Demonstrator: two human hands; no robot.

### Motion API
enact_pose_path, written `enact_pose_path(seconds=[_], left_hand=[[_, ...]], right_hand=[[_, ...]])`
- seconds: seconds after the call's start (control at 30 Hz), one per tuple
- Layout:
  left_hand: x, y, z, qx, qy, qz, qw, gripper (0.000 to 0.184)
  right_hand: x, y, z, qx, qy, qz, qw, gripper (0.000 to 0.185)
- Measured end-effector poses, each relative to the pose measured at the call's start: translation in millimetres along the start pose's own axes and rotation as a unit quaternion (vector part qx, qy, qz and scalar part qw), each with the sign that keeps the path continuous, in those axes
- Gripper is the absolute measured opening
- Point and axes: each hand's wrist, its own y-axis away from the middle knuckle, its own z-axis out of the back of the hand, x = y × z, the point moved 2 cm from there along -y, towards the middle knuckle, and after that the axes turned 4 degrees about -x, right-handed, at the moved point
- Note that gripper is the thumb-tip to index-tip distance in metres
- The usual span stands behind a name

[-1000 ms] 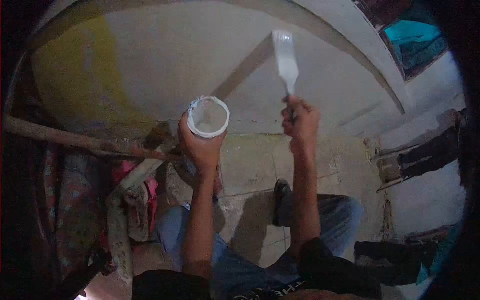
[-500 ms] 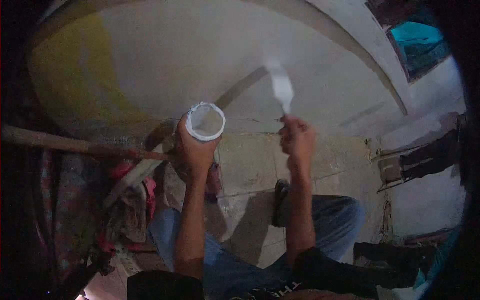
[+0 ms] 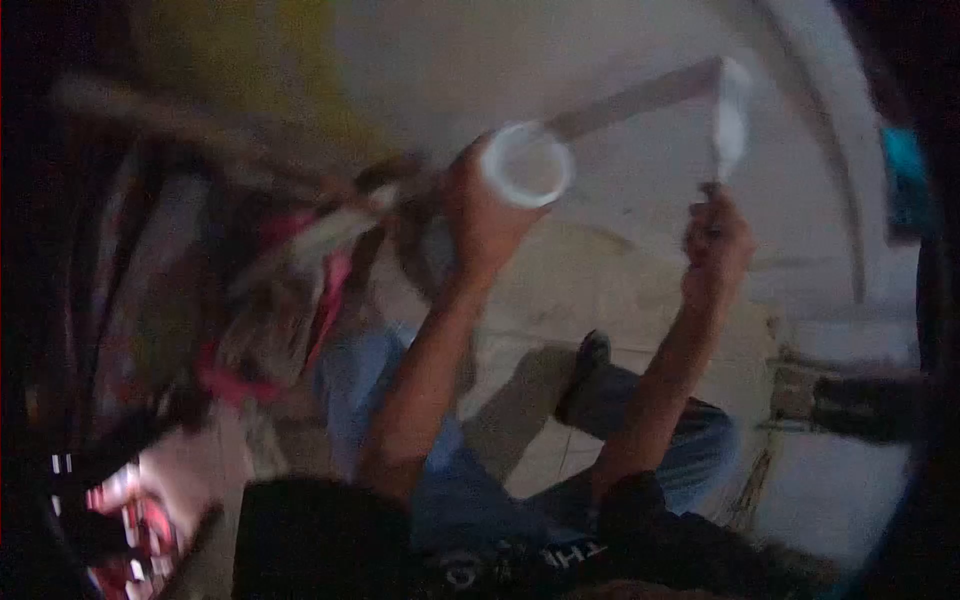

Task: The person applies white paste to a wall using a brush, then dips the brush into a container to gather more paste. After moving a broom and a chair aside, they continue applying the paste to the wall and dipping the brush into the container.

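My left hand (image 3: 485,215) is wrapped round a round container with a white rim (image 3: 528,165), its open top facing me; what lies inside is blurred. To the right, my right hand (image 3: 718,235) grips the handle of a white-covered brush or flat tool (image 3: 732,120), whose wide end points up. That wide end is at the pale wall (image 3: 620,60); whether it touches is too blurred to tell. A dark shadow band runs on the wall between the container and the tool.
A wooden pole (image 3: 200,130) crosses at the upper left, above pink cloth (image 3: 330,290) and blurred clutter. Tiled floor (image 3: 540,290) lies below the wall. My bent legs in blue jeans (image 3: 690,440) are below. Dark items sit at the right.
The view has turned and blurred. Both hands, with the container and the tool, now appear farther right and higher in the frame, and the tool is farther from the container.
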Motion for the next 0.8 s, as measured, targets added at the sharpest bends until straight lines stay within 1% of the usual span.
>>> enact_pose_path(seconds=[0.03,0.07,0.1,0.13,0.17,0.2,0.23,0.27,0.3,0.33,0.37,0.4,0.43,0.47,0.5,0.53,0.6,0.63,0.67,0.7,0.73,0.8], left_hand=[[2,1,-1,0.012,0.043,0.030,0.999,0.086],[-3,2,2,0.001,0.027,0.010,1.000,0.085],[-2,0,2,-0.035,0.052,-0.001,0.998,0.080],[-6,0,5,-0.063,0.036,-0.005,0.997,0.078],[-7,1,6,-0.087,0.023,-0.009,0.996,0.077],[-4,4,-5,-0.091,0.047,0.002,0.995,0.079],[-1,11,-12,-0.097,0.072,0.012,0.993,0.081],[-3,16,-11,-0.090,0.068,0.037,0.993,0.081],[-9,22,-11,-0.084,0.066,0.063,0.992,0.081],[-12,33,-12,-0.108,0.045,0.055,0.992,0.076],[-10,34,-15,-0.130,0.027,0.047,0.990,0.071],[-7,29,-7,-0.139,0.014,0.054,0.989,0.071],[-5,28,-3,-0.096,0.023,0.063,0.993,0.072],[-22,22,-30,-0.048,0.031,0.080,0.995,0.073],[-22,14,-49,-0.054,0.024,0.089,0.994,0.073],[-18,13,-57,-0.067,0.031,0.080,0.994,0.077],[-10,27,-58,-0.082,0.033,0.083,0.993,0.080],[-7,29,-56,-0.045,0.030,0.089,0.994,0.082],[-7,29,-55,-0.009,0.028,0.093,0.995,0.084],[-14,30,-61,-0.013,0.027,0.097,0.995,0.084],[-19,29,-65,0.002,0.021,0.107,0.994,0.084],[-23,31,-68,0.016,0.010,0.119,0.993,0.084]], right_hand=[[-16,0,5,0.011,0.090,0.046,0.995,0.029],[-31,-2,6,0.030,0.168,0.105,0.980,0.030],[-41,2,3,0.023,0.188,0.072,0.979,0.031],[-45,4,0,0.012,0.211,0.045,0.976,0.032],[-51,3,-1,0.016,0.248,0.052,0.967,0.033],[-57,1,0,0.018,0.288,0.061,0.955,0.033],[-61,5,7,0.043,0.305,0.091,0.947,0.033],[-64,5,13,0.067,0.323,0.121,0.936,0.034],[-72,-3,25,0.094,0.365,0.175,0.909,0.034],[-78,0,31,0.113,0.402,0.232,0.878,0.036],[-65,16,13,0.070,0.317,0.128,0.937,0.036],[-54,33,-6,0.016,0.222,0.020,0.975,0.037],[-60,35,-7,0.028,0.222,0.019,0.975,0.037],[-58,-1,13,0.053,0.278,0.065,0.957,0.037],[-59,-20,13,0.078,0.329,0.115,0.934,0.038],[-56,-11,3,0.088,0.331,0.116,0.932,0.038],[-50,14,-4,0.051,0.354,0.101,0.928,0.039],[-56,13,-6,0.059,0.358,0.103,0.926,0.039],[-62,3,-5,0.056,0.303,0.066,0.949,0.039],[-62,-3,0,0.053,0.246,0.026,0.967,0.040],[-65,-3,2,0.058,0.249,0.026,0.966,0.040],[-71,0,4,0.090,0.355,0.121,0.923,0.040]])
